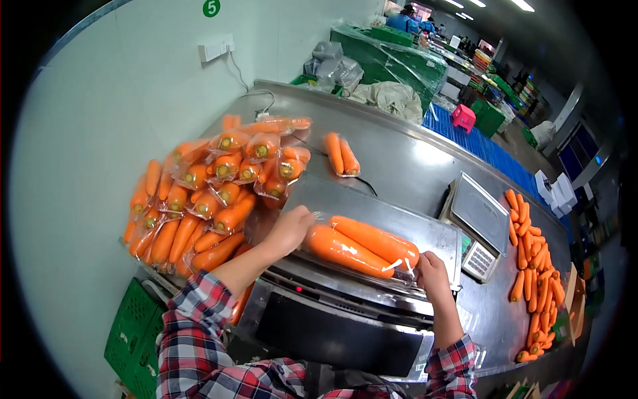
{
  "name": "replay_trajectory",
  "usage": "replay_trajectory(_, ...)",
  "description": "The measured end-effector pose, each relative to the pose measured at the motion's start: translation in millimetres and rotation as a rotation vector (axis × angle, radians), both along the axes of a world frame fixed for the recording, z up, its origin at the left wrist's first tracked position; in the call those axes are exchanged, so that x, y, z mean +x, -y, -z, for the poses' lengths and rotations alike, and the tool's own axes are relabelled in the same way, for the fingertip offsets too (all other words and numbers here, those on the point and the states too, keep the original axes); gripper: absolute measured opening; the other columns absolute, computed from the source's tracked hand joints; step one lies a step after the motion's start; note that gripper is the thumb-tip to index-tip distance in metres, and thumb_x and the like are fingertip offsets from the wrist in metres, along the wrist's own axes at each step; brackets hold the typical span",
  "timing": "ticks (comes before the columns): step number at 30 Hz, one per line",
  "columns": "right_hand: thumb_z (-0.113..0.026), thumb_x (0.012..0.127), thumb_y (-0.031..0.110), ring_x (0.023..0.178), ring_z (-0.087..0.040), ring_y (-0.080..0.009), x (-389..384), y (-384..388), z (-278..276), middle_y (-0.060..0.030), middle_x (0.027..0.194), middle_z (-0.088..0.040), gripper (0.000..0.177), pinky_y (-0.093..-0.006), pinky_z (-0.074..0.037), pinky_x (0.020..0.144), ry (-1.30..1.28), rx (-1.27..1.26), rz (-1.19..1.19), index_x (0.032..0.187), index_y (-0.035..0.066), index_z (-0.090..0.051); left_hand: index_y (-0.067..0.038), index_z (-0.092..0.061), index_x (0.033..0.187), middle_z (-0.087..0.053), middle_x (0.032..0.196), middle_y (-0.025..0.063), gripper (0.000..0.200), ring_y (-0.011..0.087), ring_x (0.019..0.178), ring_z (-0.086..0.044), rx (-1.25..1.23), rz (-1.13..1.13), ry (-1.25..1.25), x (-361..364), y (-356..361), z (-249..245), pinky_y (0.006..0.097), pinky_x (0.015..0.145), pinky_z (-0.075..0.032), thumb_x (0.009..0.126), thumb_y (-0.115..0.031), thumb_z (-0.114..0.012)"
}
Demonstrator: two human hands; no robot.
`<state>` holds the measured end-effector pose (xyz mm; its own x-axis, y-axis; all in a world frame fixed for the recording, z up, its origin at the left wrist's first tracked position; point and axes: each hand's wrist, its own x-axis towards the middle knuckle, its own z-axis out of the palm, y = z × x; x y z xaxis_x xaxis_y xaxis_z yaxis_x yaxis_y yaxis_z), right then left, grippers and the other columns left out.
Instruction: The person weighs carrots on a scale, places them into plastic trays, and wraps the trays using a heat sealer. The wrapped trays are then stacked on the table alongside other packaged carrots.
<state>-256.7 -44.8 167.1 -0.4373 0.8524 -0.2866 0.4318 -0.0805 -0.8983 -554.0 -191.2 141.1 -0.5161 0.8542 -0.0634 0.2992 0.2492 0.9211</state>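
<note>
Two large carrots [362, 247] lie side by side in clear plastic wrap, over the front of a metal wrapping machine [342, 336]. My left hand [290, 228] has its fingers closed at the left end of this pack. At the other end, my right hand [433, 274] pinches the gathered plastic. Left of my left hand rises a heap of wrapped carrot packs [209, 193]. Another pack of two carrots [342, 155] rests on the steel table beyond the machine.
A digital scale [475, 216] stands right of the machine. Loose carrots [531, 266] are piled along the table's right side. A black cable crosses the steel table [399, 149]. Green crates [133, 329] sit below on the left, beside a pale wall [133, 86]. People work far back.
</note>
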Motion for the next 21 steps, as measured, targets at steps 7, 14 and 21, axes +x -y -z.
replay_trajectory(7,-0.048,0.092,0.024,0.045,-0.046,-0.0052,59.0,116.2,-9.4,-0.0027,0.061,-0.055,0.028,-0.02,-0.037,0.041,0.128,-0.18,-0.144,0.076,0.002,-0.055,-0.003,-0.052,0.074,-0.05,0.053,0.0021,0.029,0.0089,0.042,-0.047,-0.175,0.036,0.058,43.6,133.6,-5.5,0.0256,0.041,-0.038,0.09,-0.027,-0.054)
replay_trajectory(14,-0.059,0.086,0.011,0.061,-0.053,-0.01,74.3,159.6,63.8,-0.0087,0.072,-0.06,0.019,-0.0246,-0.043,0.056,-0.002,0.171,0.032,0.099,-0.002,-0.053,-0.004,-0.053,0.074,-0.051,0.055,0.0008,0.024,0.0078,0.045,-0.049,-0.161,-0.3,0.646,91.7,219.9,48.3,0.02,0.041,-0.039,0.085,-0.022,-0.063)
replay_trajectory(21,-0.055,0.088,0.009,0.056,-0.042,-0.006,63.1,163.2,90.0,-0.0013,0.067,-0.049,0.01,-0.0214,-0.035,0.049,-0.137,0.357,-0.138,0.084,0.003,-0.048,-0.003,-0.054,0.114,-0.06,0.088,0.0016,0.056,0.0121,0.07,-0.056,-0.331,-0.078,1.296,128.2,271.8,49.8,0.0213,0.061,-0.044,0.075,-0.04,-0.071)
